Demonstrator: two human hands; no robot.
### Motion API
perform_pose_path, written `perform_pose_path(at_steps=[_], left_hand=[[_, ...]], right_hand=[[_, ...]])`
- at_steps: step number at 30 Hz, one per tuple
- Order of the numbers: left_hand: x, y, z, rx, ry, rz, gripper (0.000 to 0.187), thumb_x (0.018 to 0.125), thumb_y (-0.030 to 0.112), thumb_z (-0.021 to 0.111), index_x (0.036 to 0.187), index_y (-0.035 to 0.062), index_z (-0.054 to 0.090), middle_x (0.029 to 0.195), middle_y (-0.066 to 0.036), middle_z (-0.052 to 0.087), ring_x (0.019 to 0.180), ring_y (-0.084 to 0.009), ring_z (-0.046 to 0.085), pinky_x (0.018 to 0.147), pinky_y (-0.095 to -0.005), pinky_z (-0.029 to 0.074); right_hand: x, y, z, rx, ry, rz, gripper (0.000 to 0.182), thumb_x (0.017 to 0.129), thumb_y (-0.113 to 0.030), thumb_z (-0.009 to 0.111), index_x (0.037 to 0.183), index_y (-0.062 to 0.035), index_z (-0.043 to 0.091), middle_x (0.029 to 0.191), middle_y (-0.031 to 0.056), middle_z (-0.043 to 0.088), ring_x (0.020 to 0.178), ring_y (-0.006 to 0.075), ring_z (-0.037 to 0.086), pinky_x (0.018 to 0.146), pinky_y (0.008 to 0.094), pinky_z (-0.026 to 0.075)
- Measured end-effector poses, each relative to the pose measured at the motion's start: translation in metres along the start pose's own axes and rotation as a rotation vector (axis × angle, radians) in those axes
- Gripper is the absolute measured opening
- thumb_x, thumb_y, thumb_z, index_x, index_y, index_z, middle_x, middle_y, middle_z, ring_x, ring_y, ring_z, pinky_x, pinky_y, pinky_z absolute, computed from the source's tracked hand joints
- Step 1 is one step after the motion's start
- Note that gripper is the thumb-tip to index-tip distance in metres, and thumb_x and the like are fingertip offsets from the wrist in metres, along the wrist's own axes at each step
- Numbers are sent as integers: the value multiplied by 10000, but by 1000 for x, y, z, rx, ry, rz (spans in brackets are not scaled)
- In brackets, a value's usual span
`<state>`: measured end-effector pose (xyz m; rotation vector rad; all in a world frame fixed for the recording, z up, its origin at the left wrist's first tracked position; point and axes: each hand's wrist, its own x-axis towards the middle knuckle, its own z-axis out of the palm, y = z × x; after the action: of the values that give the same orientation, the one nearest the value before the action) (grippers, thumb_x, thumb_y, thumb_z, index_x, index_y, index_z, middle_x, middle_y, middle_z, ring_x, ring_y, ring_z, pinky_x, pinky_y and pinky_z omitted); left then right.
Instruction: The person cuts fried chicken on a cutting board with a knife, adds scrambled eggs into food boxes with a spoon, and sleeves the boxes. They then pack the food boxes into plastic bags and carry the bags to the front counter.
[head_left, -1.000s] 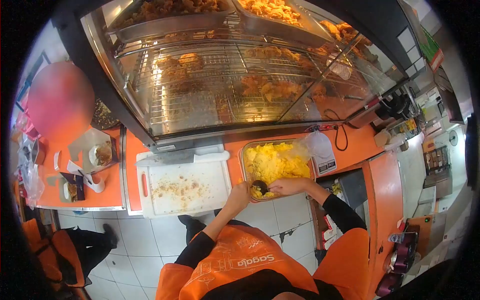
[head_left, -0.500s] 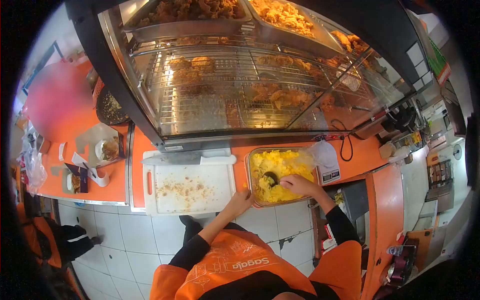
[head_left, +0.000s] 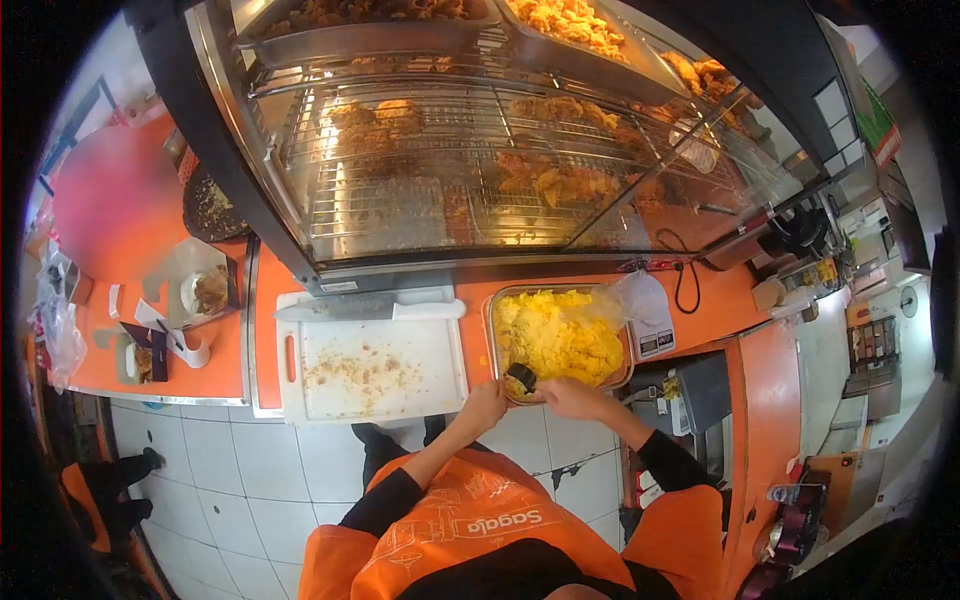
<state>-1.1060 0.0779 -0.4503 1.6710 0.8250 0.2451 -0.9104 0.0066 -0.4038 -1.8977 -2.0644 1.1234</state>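
Note:
A glass-like rectangular tray [head_left: 488,335] holds a heap of yellow, scrambled-egg-like food [head_left: 565,335]. My right hand [head_left: 572,398] is closed round the handle of a dark scoop [head_left: 521,376], whose round head is at the tray's near left corner. At that same corner, my left hand [head_left: 485,408] has its fingers closed on the tray's rim. Left of the tray is a white cutting board [head_left: 370,395] with brown crumbs on it. A large knife [head_left: 340,308] with a white handle lies across the board's far edge.
A heated glass display case [head_left: 450,270] with fried chicken stands behind the counter. Right of the tray are a white device [head_left: 650,320] and a black cable [head_left: 690,290]. Open food boxes [head_left: 205,290] stand on the left counter. Another person [head_left: 110,490] is at far left.
My right hand has drawn the scoop from the middle of the yellow food towards me, down to the near left corner. My left hand stays at that corner. The view has shifted slightly.

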Motion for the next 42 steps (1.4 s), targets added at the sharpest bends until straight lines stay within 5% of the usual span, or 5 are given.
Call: perform_pose_path(at_steps=[9, 16, 27, 36, 42], left_hand=[[7, -23, 0, 58, 8, 126, 471, 984, 255, 348, 746, -87, 567, 574, -167, 591, 548, -285, 620, 545, -395, 508], [-24, -25, -43, -343, -150, -206, 530, 997, 332, 335, 749, -47, 612, 616, -99, 582, 520, -183, 576, 525, -304, 506], [-172, -100, -215, -757, 37, -269, 536, 992, 453, 352, 786, 31, 611, 686, -34, 578, 601, -136, 560, 588, -263, 470], [-341, -203, -367, -845, 1170, -114, 335, 933, 328, 443, 777, 64, 578, 645, 5, 516, 558, -86, 498, 514, -238, 409], [-375, -275, -519, 58, 1803, -107, 182, 838, 93, 564, 1006, 35, 601, 981, -112, 564, 931, -222, 530, 815, -331, 428]], right_hand=[[11, 33, -60, 909, -404, 410, 311, 989, -304, 480, 740, -119, 487, 526, -85, 288, 413, 19, 238, 381, 207, 177], [3, 27, -96, 959, -303, 394, 293, 982, -292, 500, 773, -87, 507, 502, -102, 267, 389, 8, 205, 362, 204, 146], [151, -234, -80, 906, -558, 77, 235, 949, -242, 558, 777, -85, 529, 505, -111, 301, 385, -7, 249, 352, 185, 163], [352, -499, 106, 976, -1012, -111, 267, 990, -281, 470, 795, -98, 467, 506, -111, 270, 373, -1, 223, 335, 188, 148], [451, -603, 200, 1101, -878, -167, 259, 1002, -268, 436, 813, -95, 474, 513, -106, 256, 375, 4, 217, 339, 188, 150]])
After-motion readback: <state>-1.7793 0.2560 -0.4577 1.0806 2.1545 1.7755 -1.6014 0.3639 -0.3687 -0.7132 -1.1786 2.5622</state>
